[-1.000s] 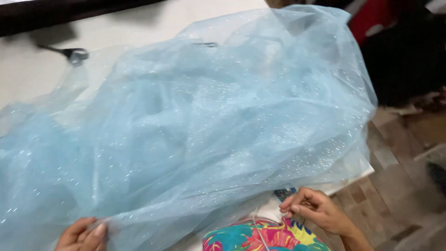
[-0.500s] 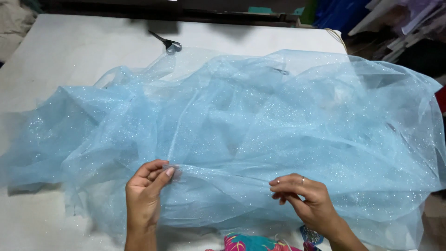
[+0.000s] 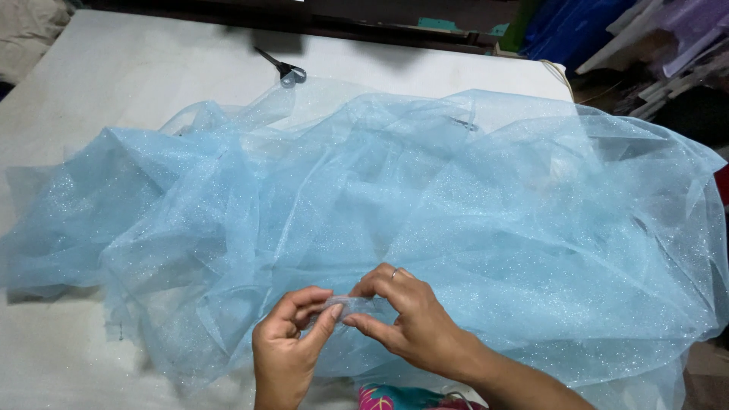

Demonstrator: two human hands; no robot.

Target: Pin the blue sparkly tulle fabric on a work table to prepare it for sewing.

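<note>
The white worktop (image 3: 114,99) lay under a wide heap of sheer, glittery pale-blue tulle (image 3: 425,205) that billowed away from the grip on every side, its right part hanging past the edge. Far beyond the grip sat dark scissors (image 3: 285,70). Left hand (image 3: 288,345) and right hand (image 3: 406,319) each pinched the near hem, fingertips almost touching. A hard opposing pull could probably tear this fine mesh, or it might slip free

A white bench (image 3: 114,83) is filling the scene, stretching away beyond the hands. A dark ledge (image 3: 364,26) is running along its far edge. Folded blue and purple cloth (image 3: 607,30) is lying stacked far right, dimly lit.
</note>
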